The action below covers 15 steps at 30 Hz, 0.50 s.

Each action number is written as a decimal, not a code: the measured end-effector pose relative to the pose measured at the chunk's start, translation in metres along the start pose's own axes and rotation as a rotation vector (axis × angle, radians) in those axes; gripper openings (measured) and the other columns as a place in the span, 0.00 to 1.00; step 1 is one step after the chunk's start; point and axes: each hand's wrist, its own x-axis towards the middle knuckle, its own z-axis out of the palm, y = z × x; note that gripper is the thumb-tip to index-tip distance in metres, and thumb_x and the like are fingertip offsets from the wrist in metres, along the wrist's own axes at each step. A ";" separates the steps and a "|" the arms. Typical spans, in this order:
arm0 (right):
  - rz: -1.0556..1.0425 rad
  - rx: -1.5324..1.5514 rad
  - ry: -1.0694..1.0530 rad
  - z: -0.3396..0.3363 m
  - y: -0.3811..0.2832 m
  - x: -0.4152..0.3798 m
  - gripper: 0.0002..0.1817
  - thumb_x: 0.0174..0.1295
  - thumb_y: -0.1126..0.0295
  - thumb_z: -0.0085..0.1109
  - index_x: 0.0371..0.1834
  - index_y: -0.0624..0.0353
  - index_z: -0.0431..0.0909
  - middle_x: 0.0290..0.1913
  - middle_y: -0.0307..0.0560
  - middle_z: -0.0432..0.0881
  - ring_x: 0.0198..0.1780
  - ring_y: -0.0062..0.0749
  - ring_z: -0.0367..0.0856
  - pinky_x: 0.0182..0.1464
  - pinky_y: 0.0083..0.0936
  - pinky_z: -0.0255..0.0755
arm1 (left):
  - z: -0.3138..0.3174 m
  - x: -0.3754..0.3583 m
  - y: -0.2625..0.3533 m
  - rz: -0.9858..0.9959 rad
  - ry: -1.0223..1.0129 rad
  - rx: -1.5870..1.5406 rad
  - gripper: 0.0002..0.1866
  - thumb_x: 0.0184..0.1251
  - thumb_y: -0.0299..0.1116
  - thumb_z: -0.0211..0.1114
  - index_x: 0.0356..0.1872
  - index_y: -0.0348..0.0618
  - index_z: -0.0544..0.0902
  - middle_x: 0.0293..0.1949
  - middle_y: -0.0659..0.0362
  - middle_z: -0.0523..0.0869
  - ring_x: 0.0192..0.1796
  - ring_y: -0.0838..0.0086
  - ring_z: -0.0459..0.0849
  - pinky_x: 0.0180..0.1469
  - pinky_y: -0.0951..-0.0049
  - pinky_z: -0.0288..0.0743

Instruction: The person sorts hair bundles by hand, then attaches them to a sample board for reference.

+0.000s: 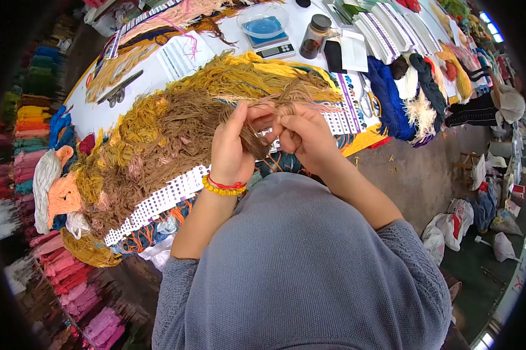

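Observation:
My left hand (232, 143), with a red and yellow bead bracelet at its wrist, is closed around a hank of brown yarn (253, 142). Close beside it, my right hand (311, 135) pinches light brown strands of the same yarn between thumb and fingers. Under and left of my hands spreads a tangled heap of brown yarn (181, 125), with mustard-yellow yarn (216, 79) behind it. A white strip with rows of dark dots (168, 191) runs along the near side of the heap.
A digital scale (276, 50) bearing a clear dish (263, 22) stands at the back, with a dark jar (315, 37) beside it. Scissors (368, 102) lie to the right, near blue yarn (385, 99). A black clamp-like tool (120, 88) lies at left. Plastic bags (454, 224) sit on the floor.

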 end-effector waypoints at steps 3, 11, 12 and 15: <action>0.027 0.136 -0.018 0.000 -0.001 0.000 0.06 0.58 0.73 0.47 0.33 0.62 0.72 0.21 0.38 0.72 0.16 0.14 0.62 0.18 0.13 0.57 | 0.003 -0.001 0.002 -0.037 -0.046 -0.038 0.21 0.67 0.45 0.45 0.39 0.35 0.78 0.41 0.56 0.80 0.44 0.73 0.78 0.42 0.71 0.74; -0.189 -0.474 0.027 0.004 0.012 -0.001 0.05 0.55 0.73 0.55 0.31 0.64 0.75 0.24 0.32 0.75 0.24 0.09 0.67 0.25 0.10 0.61 | 0.002 0.000 -0.006 -0.022 -0.035 0.028 0.21 0.67 0.40 0.44 0.46 0.30 0.75 0.45 0.56 0.79 0.45 0.77 0.75 0.47 0.77 0.69; -0.188 -0.474 0.027 0.005 0.010 -0.001 0.05 0.55 0.73 0.55 0.31 0.64 0.75 0.24 0.32 0.75 0.24 0.09 0.67 0.25 0.10 0.61 | 0.000 0.001 -0.007 -0.005 -0.066 0.093 0.22 0.66 0.38 0.42 0.49 0.28 0.72 0.48 0.54 0.77 0.48 0.73 0.74 0.52 0.74 0.67; -0.135 -0.595 0.044 0.006 0.007 -0.003 0.05 0.55 0.73 0.56 0.30 0.63 0.75 0.24 0.30 0.74 0.25 0.08 0.67 0.26 0.09 0.61 | -0.002 0.001 -0.010 0.005 -0.103 0.165 0.22 0.64 0.35 0.40 0.52 0.27 0.69 0.51 0.51 0.74 0.52 0.69 0.73 0.57 0.71 0.64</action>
